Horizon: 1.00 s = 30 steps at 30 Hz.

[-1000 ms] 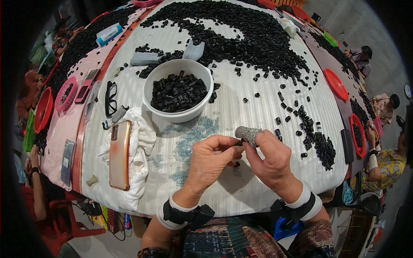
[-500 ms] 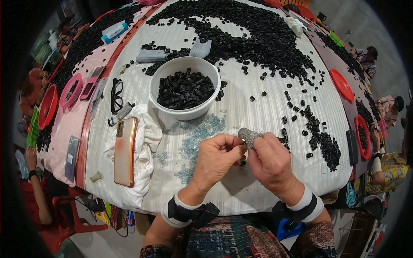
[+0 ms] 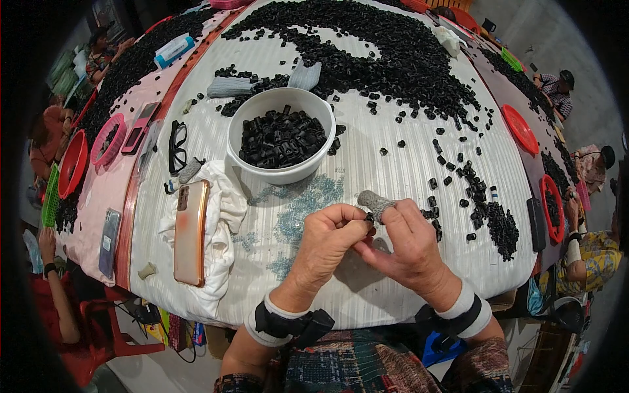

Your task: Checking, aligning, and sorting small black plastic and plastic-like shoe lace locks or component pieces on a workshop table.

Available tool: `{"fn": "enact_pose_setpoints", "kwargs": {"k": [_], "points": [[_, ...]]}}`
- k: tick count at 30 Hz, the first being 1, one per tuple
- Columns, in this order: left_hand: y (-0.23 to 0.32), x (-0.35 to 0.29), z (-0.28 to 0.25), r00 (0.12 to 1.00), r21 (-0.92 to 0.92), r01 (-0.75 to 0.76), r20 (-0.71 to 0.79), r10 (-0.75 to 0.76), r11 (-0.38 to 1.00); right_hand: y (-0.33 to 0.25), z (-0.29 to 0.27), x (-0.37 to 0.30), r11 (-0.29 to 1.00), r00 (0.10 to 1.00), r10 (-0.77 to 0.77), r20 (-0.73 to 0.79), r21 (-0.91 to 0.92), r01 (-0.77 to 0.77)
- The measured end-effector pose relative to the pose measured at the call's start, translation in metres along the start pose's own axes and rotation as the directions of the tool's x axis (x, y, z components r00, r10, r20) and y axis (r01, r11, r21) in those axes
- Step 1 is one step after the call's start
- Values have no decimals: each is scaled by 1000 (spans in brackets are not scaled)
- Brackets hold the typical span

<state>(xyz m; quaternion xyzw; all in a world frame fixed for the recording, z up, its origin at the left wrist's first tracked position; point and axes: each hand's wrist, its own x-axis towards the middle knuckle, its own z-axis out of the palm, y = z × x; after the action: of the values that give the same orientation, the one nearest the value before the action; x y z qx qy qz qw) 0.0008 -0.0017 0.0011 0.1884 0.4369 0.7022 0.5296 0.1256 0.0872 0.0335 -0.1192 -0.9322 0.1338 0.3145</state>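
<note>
A white striped cloth (image 3: 367,150) with a faded blue print (image 3: 301,209) covers the bench, whose red wooden edge (image 3: 126,242) shows along the left. A broad heap of small black plastic pieces (image 3: 393,65) spreads over the far half, thinning into a scatter and a smaller pile (image 3: 503,232) on the right. A white tub (image 3: 282,175) full of black pieces stands left of centre, with two grey knitted cuffs (image 3: 229,86) just beyond it. Further left lie black-framed eyeglasses (image 3: 177,147) and a phone in an orange-edged case (image 3: 191,232), resting on a crumpled white cloth (image 3: 226,223). Co-workers sit along both sides of the room, among them a person in a yellow patterned shirt (image 3: 597,259); a red plastic chair (image 3: 124,347) stands at lower left, and grey floor (image 3: 517,29) shows at upper right. Between the hands, above the near part of the bench, is a black piece (image 3: 370,217), pinched in the grip of the left hand (image 3: 327,243). Its visible end is turned toward the right hand (image 3: 413,245); fingers cover the remainder, so its long axis cannot be told. The right hand's thumb and index finger are spread apart, a grey knitted finger sleeve (image 3: 375,200) pointing up and left.
</note>
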Motion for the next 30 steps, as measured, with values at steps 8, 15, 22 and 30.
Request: {"fn": "enact_pose_setpoints", "kwargs": {"k": [8, 15, 22, 30], "points": [[0, 1, -4, 1000, 31, -2, 16, 2, 1000, -1, 6, 0, 998, 1000, -28, -10, -55, 27], [-5, 2, 0, 999, 50, 14, 30, -15, 999, 1, 3, -4, 997, 1000, 15, 2, -71, -15], [-3, 1, -1, 997, 121, 44, 54, -51, 992, 5, 0, -3, 994, 1000, -7, 11, -109, 8], [-1, 1, -1, 994, 249, 32, 89, -56, 968, 7, -3, -6, 997, 999, -30, 22, -67, 32]]}}
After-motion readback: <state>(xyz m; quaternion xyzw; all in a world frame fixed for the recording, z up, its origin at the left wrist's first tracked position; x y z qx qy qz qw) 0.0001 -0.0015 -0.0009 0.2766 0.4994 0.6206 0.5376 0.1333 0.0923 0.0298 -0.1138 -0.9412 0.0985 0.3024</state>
